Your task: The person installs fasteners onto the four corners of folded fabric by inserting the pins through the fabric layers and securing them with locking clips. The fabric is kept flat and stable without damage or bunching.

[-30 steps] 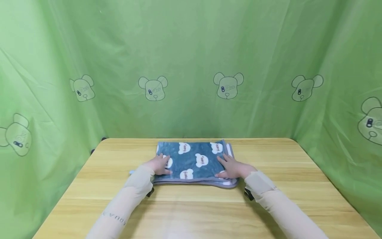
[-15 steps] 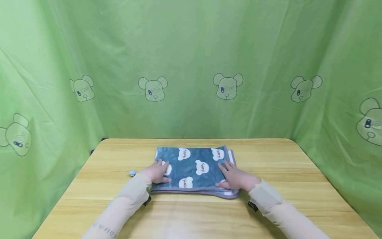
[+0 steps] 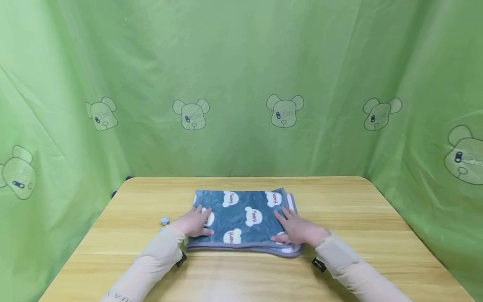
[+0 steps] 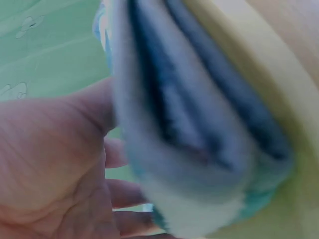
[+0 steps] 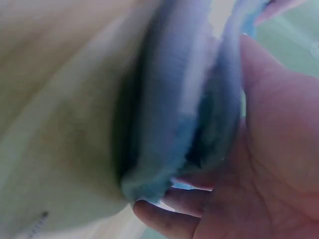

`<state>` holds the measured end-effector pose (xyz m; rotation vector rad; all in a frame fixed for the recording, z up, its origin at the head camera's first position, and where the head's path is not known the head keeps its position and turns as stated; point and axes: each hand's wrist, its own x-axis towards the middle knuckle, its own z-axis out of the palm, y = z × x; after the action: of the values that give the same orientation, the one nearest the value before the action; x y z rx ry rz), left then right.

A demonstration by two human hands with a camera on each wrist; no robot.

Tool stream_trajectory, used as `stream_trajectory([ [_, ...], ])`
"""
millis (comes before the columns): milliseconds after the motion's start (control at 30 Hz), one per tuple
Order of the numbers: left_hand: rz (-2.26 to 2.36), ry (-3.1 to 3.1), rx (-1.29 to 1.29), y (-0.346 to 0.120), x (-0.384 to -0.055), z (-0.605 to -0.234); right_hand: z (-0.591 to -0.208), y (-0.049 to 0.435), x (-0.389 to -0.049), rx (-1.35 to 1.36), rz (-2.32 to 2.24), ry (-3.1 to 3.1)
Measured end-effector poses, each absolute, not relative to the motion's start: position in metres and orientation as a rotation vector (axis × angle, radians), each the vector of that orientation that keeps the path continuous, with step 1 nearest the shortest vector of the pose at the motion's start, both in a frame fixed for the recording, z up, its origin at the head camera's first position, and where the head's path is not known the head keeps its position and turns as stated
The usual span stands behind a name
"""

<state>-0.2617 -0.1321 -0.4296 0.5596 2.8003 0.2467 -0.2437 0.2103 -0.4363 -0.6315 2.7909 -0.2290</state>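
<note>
A folded teal fleece blanket [image 3: 241,222] lies on the wooden table, printed with white bear heads and edged in grey-purple binding. My left hand [image 3: 194,221] rests on its left end, fingers extended and spread over the top layer. On the right end, my right hand [image 3: 296,227] lies likewise, with its fingers stretched across the fabric. The left wrist view shows the blanket's stacked folds [image 4: 184,124] beside the palm, thumb against the top layer. From the right wrist, layered edges [image 5: 174,114] appear next to the palm, and the little finger reaches the lower corner.
A small light-blue rounded object [image 3: 164,220] sits on the table [image 3: 241,277] left of the blanket, near the left sleeve [image 3: 158,256]. Green curtains [image 3: 234,138] with bear outlines hang behind the table and along both sides.
The blanket has slid toward me with both hands on it, leaving more table behind it. The left sleeve has shifted off the small light-blue object.
</note>
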Motion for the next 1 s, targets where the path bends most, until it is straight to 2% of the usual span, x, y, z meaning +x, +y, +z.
stream_trajectory([
  [233,0.340,2.876,0.582,-0.127,-0.261,-0.410,-0.419,0.228,-0.248,-0.761,-0.443,2.826],
  [567,0.523,3.010,0.846,-0.106,-0.254,-0.383,-0.390,0.278,-0.240,-0.761,-0.613,3.095],
  [767,0.617,2.977,1.005,-0.081,-0.253,-0.377,-0.390,0.303,-0.235,-0.826,-0.623,3.143],
  [1000,0.488,2.867,1.123,-0.042,-0.251,-0.382,-0.405,0.315,-0.232,-0.810,-0.638,2.926],
])
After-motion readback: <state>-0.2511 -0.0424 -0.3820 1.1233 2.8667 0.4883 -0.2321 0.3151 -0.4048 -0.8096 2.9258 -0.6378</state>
